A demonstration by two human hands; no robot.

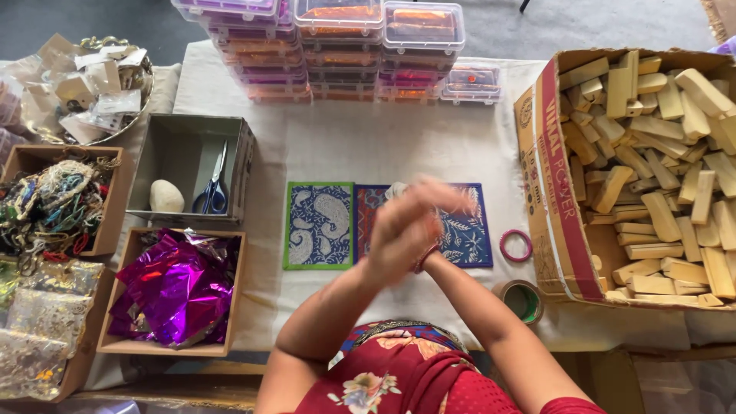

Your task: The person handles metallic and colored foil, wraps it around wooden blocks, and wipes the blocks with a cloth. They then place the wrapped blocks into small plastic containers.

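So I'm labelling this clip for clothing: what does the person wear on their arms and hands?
Both forearms are bare, no gloves. The left hand and right hand are blurred. Reddish bangles circle the right wrist. A red garment with a floral print covers the torso and shoulders.

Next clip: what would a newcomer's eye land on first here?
Probably the hands pressed together mid-table, blurred, over patterned blue cards. Next, the big carton of pale wooden blocks on the right, then the shiny purple foil boxed at lower left and the stacked clear cases along the far edge.
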